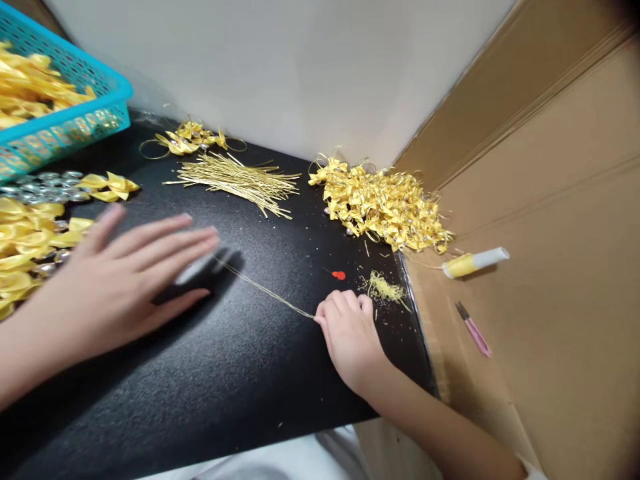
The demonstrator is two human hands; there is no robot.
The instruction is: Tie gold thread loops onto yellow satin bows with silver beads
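My right hand [350, 333] is closed in a pinch on one end of a thin yellow thread [265, 289], low over the black table [240, 380]. From there the doubled thread runs left, towards the fingertips of my left hand [143, 273]. That hand is stretched out flat with its fingers apart, slightly blurred. Something pale and smeared shows below its fingers; I cannot make out what it is. A red needle threader-like piece [339, 275] lies just beyond my right hand, beside a tangle of yellow thread scraps [384, 288].
Yellow bows [385, 207] are heaped at the back right, gold twist ties [240, 180] at the back. More bows [25, 247] and silvery beads [45, 187] lie left, below a turquoise basket [117, 100]. On cardboard at right are a thread spool [475, 263] and pink-handled snips [475, 331].
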